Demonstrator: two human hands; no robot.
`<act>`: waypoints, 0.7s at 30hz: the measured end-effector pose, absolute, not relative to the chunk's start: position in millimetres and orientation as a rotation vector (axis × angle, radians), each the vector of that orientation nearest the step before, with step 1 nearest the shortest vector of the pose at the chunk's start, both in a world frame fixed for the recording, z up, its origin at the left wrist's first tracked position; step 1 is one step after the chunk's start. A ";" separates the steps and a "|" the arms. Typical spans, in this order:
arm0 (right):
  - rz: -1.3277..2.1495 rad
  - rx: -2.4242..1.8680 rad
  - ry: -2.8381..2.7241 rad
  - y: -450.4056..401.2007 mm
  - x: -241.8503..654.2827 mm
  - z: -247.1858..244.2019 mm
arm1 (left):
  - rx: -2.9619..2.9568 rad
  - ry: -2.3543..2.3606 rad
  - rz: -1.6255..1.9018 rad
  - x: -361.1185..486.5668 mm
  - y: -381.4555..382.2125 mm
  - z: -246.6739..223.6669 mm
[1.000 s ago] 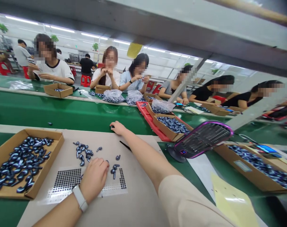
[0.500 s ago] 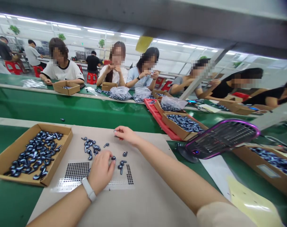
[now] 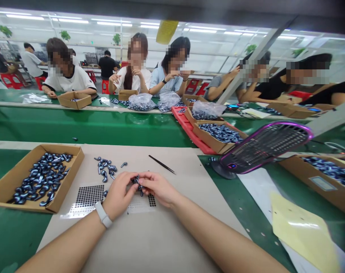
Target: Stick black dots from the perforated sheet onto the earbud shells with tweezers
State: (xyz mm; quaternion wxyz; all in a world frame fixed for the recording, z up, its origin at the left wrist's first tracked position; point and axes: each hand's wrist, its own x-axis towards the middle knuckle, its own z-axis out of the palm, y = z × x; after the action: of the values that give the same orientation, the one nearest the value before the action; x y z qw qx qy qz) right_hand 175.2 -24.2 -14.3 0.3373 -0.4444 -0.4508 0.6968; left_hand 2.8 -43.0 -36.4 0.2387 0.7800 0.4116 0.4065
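In front of me, my left hand (image 3: 121, 195) pinches a dark blue earbud (image 3: 136, 179) between thumb and fingers. My right hand (image 3: 159, 187) meets it there, its thumb and fingertips closed on the same earbud; the fingers partly cover it. Just below the fingertips, more earbuds (image 3: 141, 191) lie on a clear sheet (image 3: 72, 211) with rows of black dots (image 3: 89, 195). A loose group of earbuds (image 3: 104, 167) lies beyond my left hand. Black tweezers (image 3: 162, 165) rest on the grey mat (image 3: 186, 163), beyond my right hand.
A cardboard box of earbuds (image 3: 71, 182) stands at left. To the right are a fan with a purple rim (image 3: 267, 149), a yellow sheet (image 3: 303, 227) and another box (image 3: 311, 185). Across the green belt (image 3: 75, 123), several people sit by boxes and bags of earbuds.
My right hand has come back from the far part of the mat to meet my left hand at the earbud. The tweezers now show where my right hand was. The view has tilted slightly.
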 end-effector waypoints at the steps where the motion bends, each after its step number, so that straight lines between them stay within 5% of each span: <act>1: 1.808 -1.154 -1.174 -25.5 175.0 -15.6 | 2.126 1.128 1.114 2.5 -43.0 -36.2; 14: 1.612 -1.077 -1.385 -36.3 179.6 -37.7 | 2.013 1.287 1.175 5.8 -40.3 -36.2; 21: 0.683 -1.179 -2.040 -11.5 191.4 -61.3 | 2.114 1.632 1.116 7.0 -38.1 -30.0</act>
State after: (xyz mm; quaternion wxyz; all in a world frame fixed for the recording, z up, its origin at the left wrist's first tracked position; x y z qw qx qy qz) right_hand 191.4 -11.5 -61.3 0.3376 -0.4523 -0.7828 0.2619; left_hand 7.0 -38.1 -30.0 0.1234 0.7248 0.5594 0.3828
